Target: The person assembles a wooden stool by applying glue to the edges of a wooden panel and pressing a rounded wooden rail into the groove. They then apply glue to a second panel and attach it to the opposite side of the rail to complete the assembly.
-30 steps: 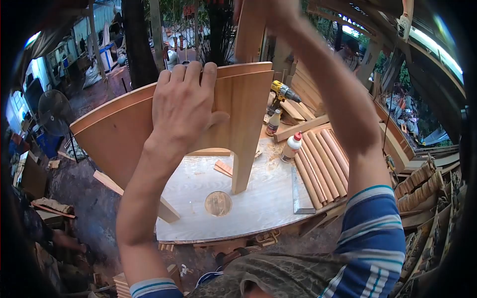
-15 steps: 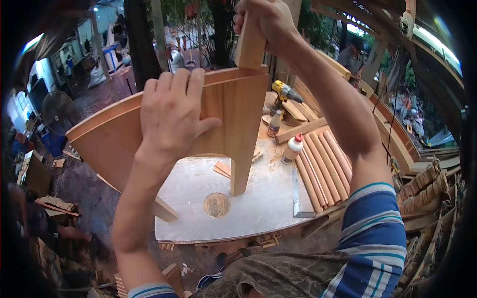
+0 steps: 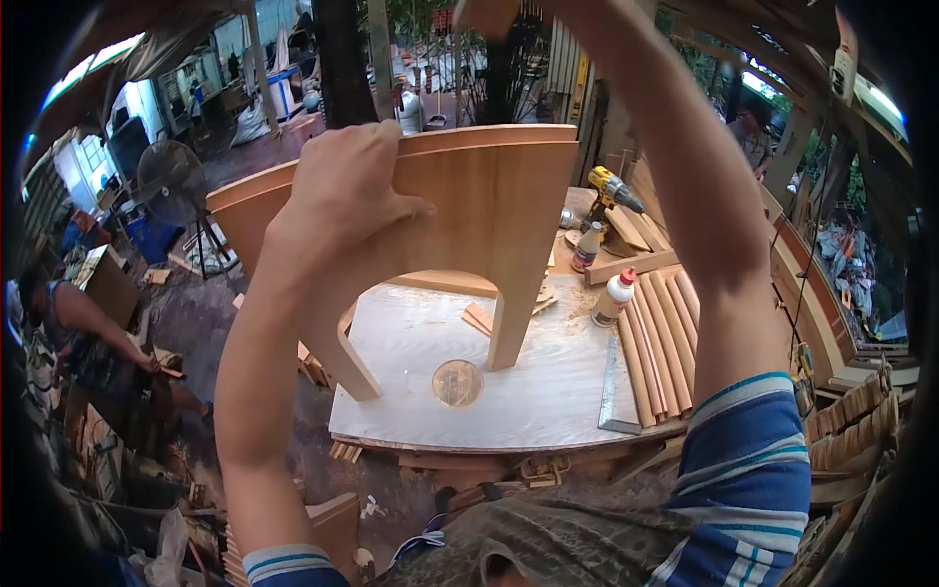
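My left hand (image 3: 342, 186) grips the top edge of a curved wooden furniture frame (image 3: 523, 205), fingers over the rim and thumb along its near face. The frame stands upright on its legs on a pale, wood-grained worktop (image 3: 411, 411). Raised above the frame's right end, my right arm reaches to the top of the view, where the hand is mostly cut off. The blurred end of a wooden block (image 3: 486, 15) shows there, apart from the frame.
Right of the frame are a glue bottle (image 3: 613, 298) with a red cap, a smaller bottle (image 3: 587, 247), a yellow drill (image 3: 614, 188), a metal square (image 3: 618, 391) and several rounded wooden strips (image 3: 665, 333). A person (image 3: 98, 323) sits at left, near a standing fan (image 3: 171, 176).
My right hand has lifted the wooden block up off the frame's top edge. My left hand stays on the frame. The view has shifted, so the worktop appears farther right.
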